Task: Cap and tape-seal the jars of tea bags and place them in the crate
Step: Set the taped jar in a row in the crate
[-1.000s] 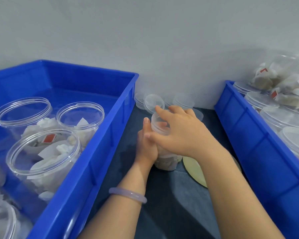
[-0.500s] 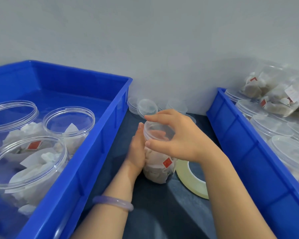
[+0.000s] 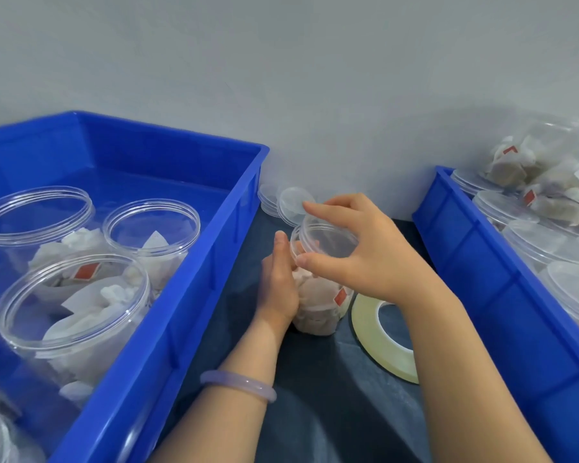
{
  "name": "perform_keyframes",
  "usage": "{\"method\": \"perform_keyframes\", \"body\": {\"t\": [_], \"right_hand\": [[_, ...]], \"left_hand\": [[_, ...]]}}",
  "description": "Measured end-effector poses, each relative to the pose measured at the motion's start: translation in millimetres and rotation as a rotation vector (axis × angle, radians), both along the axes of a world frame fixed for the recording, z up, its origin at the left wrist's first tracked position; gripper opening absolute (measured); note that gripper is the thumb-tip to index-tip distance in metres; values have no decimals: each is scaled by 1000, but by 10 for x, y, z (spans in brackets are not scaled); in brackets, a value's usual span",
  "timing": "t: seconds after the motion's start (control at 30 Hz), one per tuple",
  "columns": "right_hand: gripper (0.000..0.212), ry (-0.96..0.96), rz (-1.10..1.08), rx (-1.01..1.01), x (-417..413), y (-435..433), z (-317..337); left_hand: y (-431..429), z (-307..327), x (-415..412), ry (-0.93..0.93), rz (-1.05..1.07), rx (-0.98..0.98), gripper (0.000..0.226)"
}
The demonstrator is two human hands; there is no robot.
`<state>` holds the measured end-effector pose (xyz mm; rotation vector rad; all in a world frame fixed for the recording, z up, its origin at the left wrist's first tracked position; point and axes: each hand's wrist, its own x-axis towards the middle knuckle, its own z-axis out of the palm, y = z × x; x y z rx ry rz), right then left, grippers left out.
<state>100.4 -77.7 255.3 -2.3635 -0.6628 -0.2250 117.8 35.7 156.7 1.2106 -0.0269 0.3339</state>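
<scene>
Capping step. The jar of tea bags point(image 3: 318, 305) stands on the table point(image 3: 331, 412) between two blue crates, just left of the tape roll point(image 3: 381, 342). The left hand point(image 3: 278, 285) is clasped round the jar's side, steadying it. The right hand point(image 3: 365, 255) pinches the rim of the clear lid point(image 3: 326, 240), which sits on the jar's mouth; whether it is fully seated cannot be told. The next move probably calls for tightening the lid, then taking up the tape. Capped jars fill the right crate point(image 3: 482, 279).
</scene>
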Motion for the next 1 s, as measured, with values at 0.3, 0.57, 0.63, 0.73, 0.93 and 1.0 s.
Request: {"method": "perform_keyframes", "body": {"t": [0.3,0.57,0.63,0.73,0.93,1.0], "right_hand": [[64,-21,64,-155,15,41,-23],[53,-130,-275,-203,-66,231,-145],[58,-151,-353,-274,-104,305,-173],[68,-66,-263,-345,-128,250,-121],[60,76,-101,-319,-178,5,126],[60,70,-149,-246,-182,28,128]], "left_hand": [[5,-34,6,-26,-16,28,62],[-54,-50,28,23,1,0,58],[-68,-83,9,5,66,82,52],[-59,-81,12,-3,107,122,33],[-68,-52,21,-9,51,11,66],[-63,-77,34,-36,44,11,66]]}}
